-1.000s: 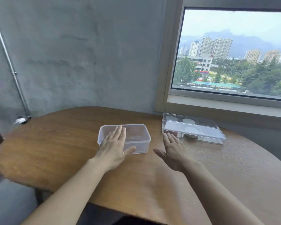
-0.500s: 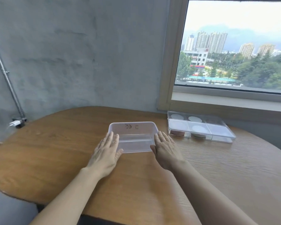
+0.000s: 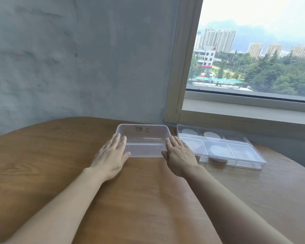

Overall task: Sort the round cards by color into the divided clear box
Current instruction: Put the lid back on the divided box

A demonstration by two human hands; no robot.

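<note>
On table [image 3: 42, 164], left hand [image 3: 111, 157], right hand [image 3: 180, 157] flanking tub [image 3: 143, 138]

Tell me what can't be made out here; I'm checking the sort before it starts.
- Card colours in the divided clear box, head view: pale discs behind a glary lid.
- Marking on the plain tub: too small.
- Box's near-left corner: behind the right hand.
- Left hand palm: faces down.

Upper-floor city room, bare and plain: rough grey concrete wall [image 3: 77, 59] at eleven o'clock, window [image 3: 253, 50] over tower blocks at one, wooden table [image 3: 42, 164] below.
</note>
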